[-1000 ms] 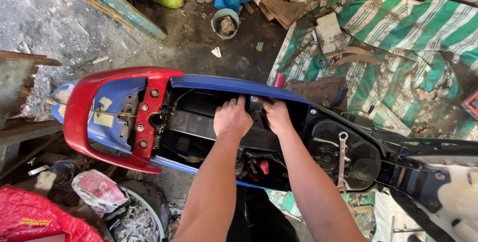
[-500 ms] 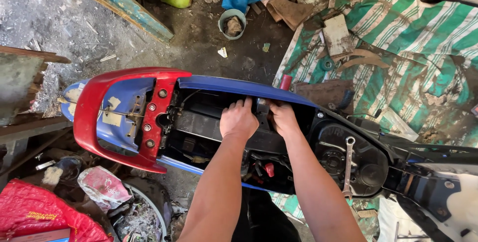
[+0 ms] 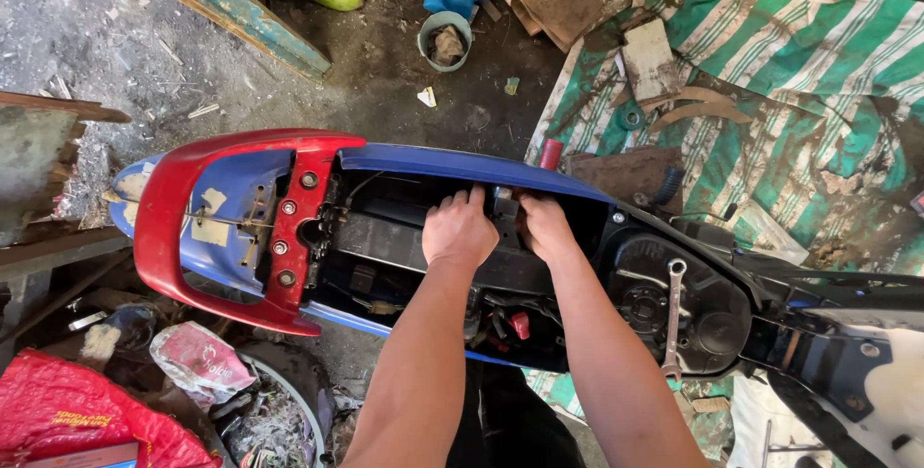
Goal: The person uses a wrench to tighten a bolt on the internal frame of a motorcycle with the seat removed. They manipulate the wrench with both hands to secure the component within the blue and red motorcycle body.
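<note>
Scooter bodywork, red at the tail and blue along the flanks, lies with its long axis running from the left edge of the view toward the lower right; the red tail section points left and the front end runs off past the right edge. Its seat is off, so the dark open bay under it shows wiring and black parts. Both forearms come up from the bottom edge into the middle of that bay. The left hand rests palm down with fingers curled over a black part near the far blue side panel. Just beside it, nearly touching, the right hand also curls its fingers down into the same spot; what the fingertips grip is hidden. Right of the hands, a spanner lies lengthwise on the black round cover. Beyond the scooter, a green-and-white striped tarp covers the ground at the upper right
</note>
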